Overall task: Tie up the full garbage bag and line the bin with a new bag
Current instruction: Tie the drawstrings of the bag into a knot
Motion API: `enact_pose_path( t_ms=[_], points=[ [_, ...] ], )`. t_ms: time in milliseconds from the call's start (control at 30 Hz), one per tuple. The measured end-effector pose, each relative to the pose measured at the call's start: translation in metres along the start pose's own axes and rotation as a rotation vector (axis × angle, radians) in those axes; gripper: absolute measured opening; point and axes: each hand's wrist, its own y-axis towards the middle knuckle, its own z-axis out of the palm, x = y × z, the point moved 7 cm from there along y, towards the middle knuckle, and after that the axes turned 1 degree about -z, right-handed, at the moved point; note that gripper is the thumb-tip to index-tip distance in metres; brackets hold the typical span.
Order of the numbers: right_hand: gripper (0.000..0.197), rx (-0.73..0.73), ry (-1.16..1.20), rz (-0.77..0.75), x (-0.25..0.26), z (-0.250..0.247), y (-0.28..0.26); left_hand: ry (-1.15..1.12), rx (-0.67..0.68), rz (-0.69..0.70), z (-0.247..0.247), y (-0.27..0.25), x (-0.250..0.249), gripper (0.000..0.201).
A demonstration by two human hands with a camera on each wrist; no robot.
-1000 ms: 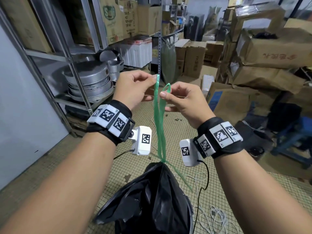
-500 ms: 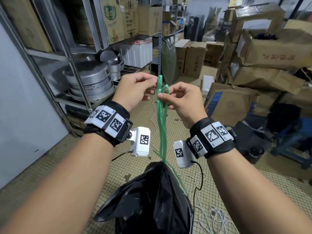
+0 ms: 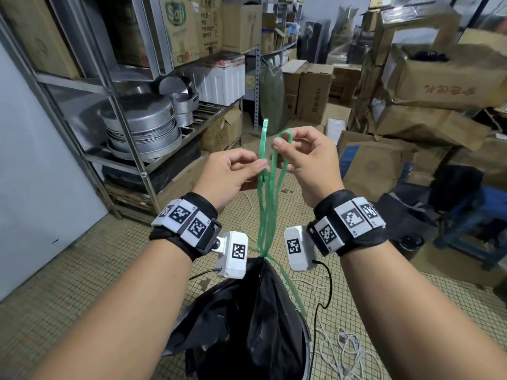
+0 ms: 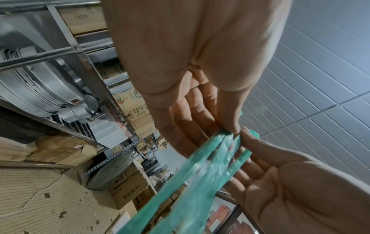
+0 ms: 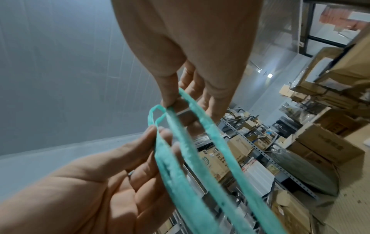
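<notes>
A full black garbage bag (image 3: 247,325) hangs low at centre, its neck cinched at a knot (image 3: 264,254). Green drawstrings (image 3: 267,204) rise taut from the knot to both hands. My left hand (image 3: 260,167) pinches the strands between thumb and forefinger, and one end loop stands up above it. My right hand (image 3: 282,141), slightly higher, pinches a second loop. The left wrist view shows the left hand's pinch (image 4: 234,131) on the drawstrings (image 4: 200,174). In the right wrist view the right hand (image 5: 170,102) pinches the drawstrings (image 5: 180,158). A grey bin rim (image 3: 308,352) shows beside the bag.
A metal shelf (image 3: 131,149) with stacked metal pans (image 3: 140,127) stands close on the left. Cardboard boxes (image 3: 370,165) crowd the back and right. White cables (image 3: 348,349) lie on the tiled floor, and a blue stool (image 3: 472,215) stands at right.
My left hand has slid down the strings from their top end and now pinches lower. My right hand has lifted its loop a little higher. The bag still hangs from the strings.
</notes>
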Motion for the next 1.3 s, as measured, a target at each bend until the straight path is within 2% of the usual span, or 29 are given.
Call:
enact_pose_path(
  t_ms=[133, 267, 367, 433, 500, 600, 733, 967, 1067, 1200, 1300],
  points=[
    [0.014, -0.027, 0.145, 0.105, -0.005, -0.003, -0.003, -0.032, 0.007, -0.044, 0.003, -0.001, 0.006, 0.005],
    [0.010, -0.044, 0.101, 0.088, -0.005, -0.005, -0.002, -0.058, -0.021, -0.003, 0.004, -0.003, 0.003, 0.010],
    [0.024, -0.038, 0.023, 0.102, -0.008, -0.007, 0.000, -0.093, -0.043, 0.030, 0.004, -0.004, 0.001, 0.018],
    [0.031, 0.008, 0.080, 0.131, -0.010, -0.005, -0.002, -0.148, -0.085, 0.023, 0.000, -0.004, 0.004, 0.023],
    [0.029, 0.059, 0.101, 0.150, -0.011, -0.004, -0.005, -0.182, -0.114, 0.004, -0.005, -0.004, 0.008, 0.026],
    [0.029, 0.127, 0.090, 0.155, -0.012, -0.002, -0.009, -0.205, -0.080, -0.024, -0.008, -0.003, 0.014, 0.036],
    [0.033, 0.110, 0.092, 0.137, -0.017, -0.005, -0.013, -0.212, -0.058, -0.048, -0.007, -0.002, 0.017, 0.044],
    [0.021, 0.128, 0.057, 0.071, -0.027, -0.001, -0.021, -0.098, -0.130, 0.020, -0.006, -0.005, 0.010, 0.025],
    [0.022, 0.148, 0.023, 0.047, -0.024, 0.001, -0.024, -0.017, -0.148, 0.072, -0.003, -0.007, 0.002, 0.026],
    [0.035, 0.177, 0.057, 0.108, -0.025, 0.002, -0.025, 0.138, -0.170, 0.127, -0.003, -0.009, -0.006, 0.021],
    [0.023, 0.152, 0.105, 0.143, -0.026, 0.000, -0.025, 0.178, -0.186, 0.174, -0.005, -0.011, -0.009, 0.019]
  ],
)
